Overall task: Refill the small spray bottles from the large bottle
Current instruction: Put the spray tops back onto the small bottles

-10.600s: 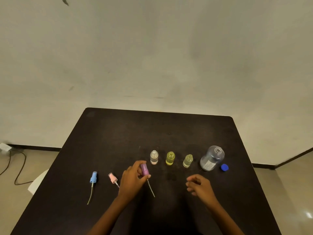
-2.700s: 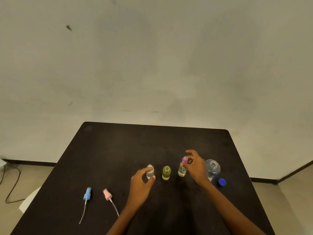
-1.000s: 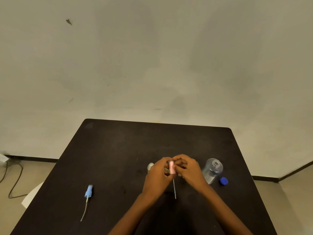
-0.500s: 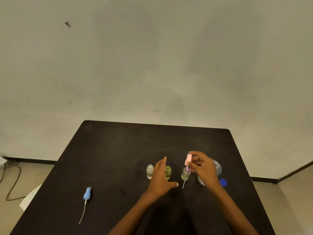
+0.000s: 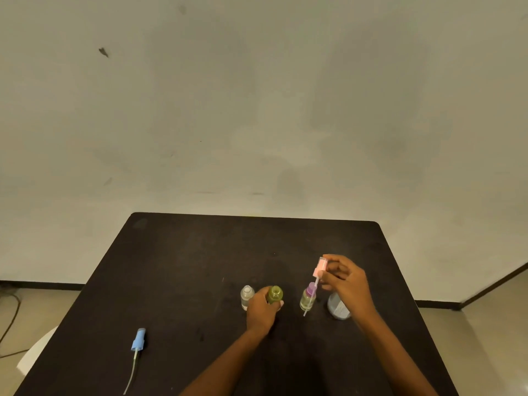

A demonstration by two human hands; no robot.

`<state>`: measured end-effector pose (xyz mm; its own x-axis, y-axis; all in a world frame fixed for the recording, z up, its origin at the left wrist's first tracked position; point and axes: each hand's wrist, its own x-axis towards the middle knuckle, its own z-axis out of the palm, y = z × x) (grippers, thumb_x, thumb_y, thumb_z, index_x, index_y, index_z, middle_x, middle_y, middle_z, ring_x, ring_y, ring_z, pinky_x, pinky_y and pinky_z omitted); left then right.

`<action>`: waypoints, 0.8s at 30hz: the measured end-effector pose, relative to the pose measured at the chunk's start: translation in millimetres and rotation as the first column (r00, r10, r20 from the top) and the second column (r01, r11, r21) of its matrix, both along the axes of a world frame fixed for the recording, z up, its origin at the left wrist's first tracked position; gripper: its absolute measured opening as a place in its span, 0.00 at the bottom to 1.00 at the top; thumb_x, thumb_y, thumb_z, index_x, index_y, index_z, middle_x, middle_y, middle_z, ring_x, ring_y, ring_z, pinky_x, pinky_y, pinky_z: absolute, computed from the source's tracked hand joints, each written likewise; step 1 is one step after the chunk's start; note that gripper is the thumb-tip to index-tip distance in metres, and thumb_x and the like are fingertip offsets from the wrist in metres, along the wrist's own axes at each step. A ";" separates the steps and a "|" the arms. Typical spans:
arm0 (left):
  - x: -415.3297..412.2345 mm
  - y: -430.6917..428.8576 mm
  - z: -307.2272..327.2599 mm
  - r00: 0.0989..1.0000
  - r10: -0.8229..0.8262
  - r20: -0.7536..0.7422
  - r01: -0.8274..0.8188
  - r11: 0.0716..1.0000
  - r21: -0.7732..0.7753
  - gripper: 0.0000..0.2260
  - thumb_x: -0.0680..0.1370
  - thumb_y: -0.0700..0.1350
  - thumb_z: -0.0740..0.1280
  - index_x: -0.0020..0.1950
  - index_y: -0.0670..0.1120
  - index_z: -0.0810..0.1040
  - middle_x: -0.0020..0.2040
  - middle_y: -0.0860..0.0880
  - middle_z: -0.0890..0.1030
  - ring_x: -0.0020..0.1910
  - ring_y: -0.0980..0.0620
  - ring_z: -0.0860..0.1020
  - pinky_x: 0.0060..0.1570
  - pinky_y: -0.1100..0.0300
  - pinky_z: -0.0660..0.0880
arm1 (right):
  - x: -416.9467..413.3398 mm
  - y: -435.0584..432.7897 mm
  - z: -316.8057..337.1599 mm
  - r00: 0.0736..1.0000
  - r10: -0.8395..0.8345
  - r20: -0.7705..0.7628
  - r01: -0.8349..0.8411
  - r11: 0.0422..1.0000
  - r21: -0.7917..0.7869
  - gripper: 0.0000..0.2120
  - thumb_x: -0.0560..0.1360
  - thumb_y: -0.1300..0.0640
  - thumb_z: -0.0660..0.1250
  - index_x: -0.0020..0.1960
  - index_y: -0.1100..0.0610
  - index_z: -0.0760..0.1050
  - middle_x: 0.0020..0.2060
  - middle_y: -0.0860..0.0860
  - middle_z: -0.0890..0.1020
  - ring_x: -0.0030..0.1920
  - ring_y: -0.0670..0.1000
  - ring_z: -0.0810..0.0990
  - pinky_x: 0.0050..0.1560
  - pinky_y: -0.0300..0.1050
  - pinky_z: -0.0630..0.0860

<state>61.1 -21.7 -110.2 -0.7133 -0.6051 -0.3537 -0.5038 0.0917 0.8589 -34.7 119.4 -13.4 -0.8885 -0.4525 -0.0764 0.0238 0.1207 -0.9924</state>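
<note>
My left grip (image 5: 261, 310) is wrapped round the green bottle (image 5: 275, 294), with thumb and fingers curled about its lower body. The bottle stands upright on the table (image 5: 200, 267) with its neck uncapped. My right grip (image 5: 345, 281) is raised above the table and pinches the pink spray head (image 5: 320, 267) between thumb and fingertips. The head tilts a little, and its thin white tube hangs down and to the left of that grip. The tube crosses in front of the purple-capped bottle (image 5: 308, 298), which stands upright just below and left of my right grip, between my two grips. I cannot tell whether tube and bottle touch. The large bottle (image 5: 337, 308) sits under my right grip, mostly hidden behind the wrist, so only its lower clear body and a pale label show. Just left of my left grip, close to the knuckles, the clear bottle (image 5: 247, 295) stands upright with an open neck. Well to the left of my left grip and nearer to me, the blue spray head (image 5: 139, 338) lies flat on the table, its tube trailing towards me
</note>
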 end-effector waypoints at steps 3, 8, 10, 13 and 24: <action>3.9 1.8 8.5 0.997 -0.034 -0.068 0.034 0.999 -0.003 0.15 0.72 0.40 0.70 0.58 0.46 0.76 0.47 0.56 0.79 0.49 0.58 0.77 0.55 0.63 0.75 | -3.3 3.6 6.6 0.997 -0.065 -0.040 0.064 0.997 -0.035 0.15 0.69 0.70 0.69 0.55 0.62 0.75 0.43 0.55 0.81 0.44 0.54 0.82 0.34 0.35 0.78; 2.6 9.0 55.4 0.963 -0.051 -0.263 0.048 0.999 -0.019 0.18 0.70 0.41 0.73 0.46 0.63 0.73 0.49 0.55 0.78 0.50 0.56 0.78 0.52 0.63 0.76 | -2.6 1.6 40.9 0.977 -0.190 -0.099 0.172 0.971 -0.166 0.14 0.70 0.67 0.69 0.55 0.58 0.75 0.44 0.51 0.82 0.43 0.49 0.83 0.35 0.34 0.78; -0.2 12.2 79.3 0.945 -0.054 -0.322 0.044 0.998 -0.039 0.19 0.69 0.42 0.73 0.47 0.65 0.73 0.49 0.55 0.77 0.50 0.55 0.78 0.53 0.61 0.76 | -1.5 -0.1 63.1 0.964 -0.223 -0.148 0.182 0.952 -0.247 0.14 0.70 0.67 0.68 0.55 0.57 0.75 0.43 0.47 0.82 0.43 0.47 0.83 0.36 0.34 0.78; -2.6 14.7 119.8 0.919 -0.074 -0.388 0.068 0.997 -0.030 0.18 0.70 0.43 0.73 0.47 0.65 0.73 0.50 0.54 0.76 0.48 0.58 0.77 0.47 0.68 0.74 | -2.5 -0.7 98.5 0.927 -0.305 -0.218 0.213 0.907 -0.363 0.15 0.71 0.66 0.68 0.56 0.55 0.74 0.46 0.51 0.82 0.45 0.49 0.83 0.38 0.37 0.79; -1.4 8.1 207.1 0.847 -0.177 -0.501 0.184 0.982 -0.035 0.18 0.71 0.45 0.72 0.60 0.52 0.75 0.55 0.54 0.79 0.52 0.56 0.77 0.38 0.81 0.70 | 5.7 -2.8 184.4 0.845 -0.318 -0.429 0.131 0.902 -0.411 0.18 0.71 0.65 0.70 0.59 0.58 0.73 0.50 0.56 0.79 0.48 0.54 0.81 0.43 0.44 0.80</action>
<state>59.7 -13.6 96.9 -0.8921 -0.4461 0.0723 0.0180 0.1249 0.9920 -29.1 116.6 171.0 -0.8499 -0.1478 0.5057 -0.4779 -0.1878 -0.8581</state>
